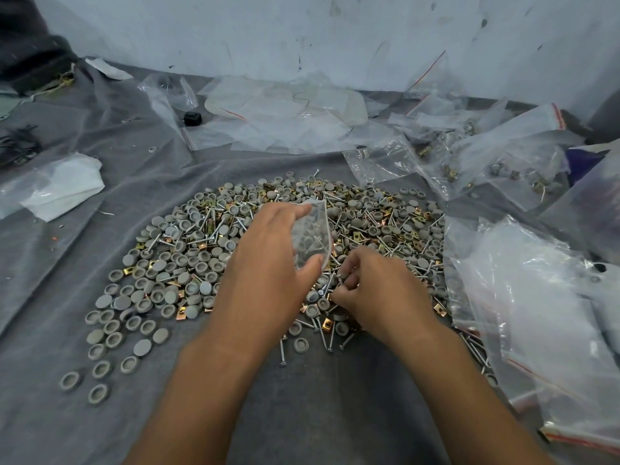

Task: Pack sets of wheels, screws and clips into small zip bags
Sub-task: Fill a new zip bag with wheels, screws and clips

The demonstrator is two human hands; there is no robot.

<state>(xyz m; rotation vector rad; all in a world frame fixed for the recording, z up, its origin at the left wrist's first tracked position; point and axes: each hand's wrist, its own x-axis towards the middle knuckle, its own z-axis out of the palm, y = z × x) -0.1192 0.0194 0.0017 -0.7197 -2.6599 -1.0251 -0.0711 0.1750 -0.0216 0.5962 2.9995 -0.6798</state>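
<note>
Left hand (268,250): grip pinching small zip bag (310,236), its long axis upright above the pile.
Right hand (375,290): grip pinching screws (340,280), just below-right of the bag, nearer its lower end.

A heap of parts (285,250) lay mid-cloth (67,263) (loose bags (285,112) behind, more bags (536,297) along its right edge).

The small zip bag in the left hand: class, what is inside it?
Inside the small zip bag, gripped by the left hand, several screws show through the plastic. Whether wheels or clips are inside cannot be told.
</note>
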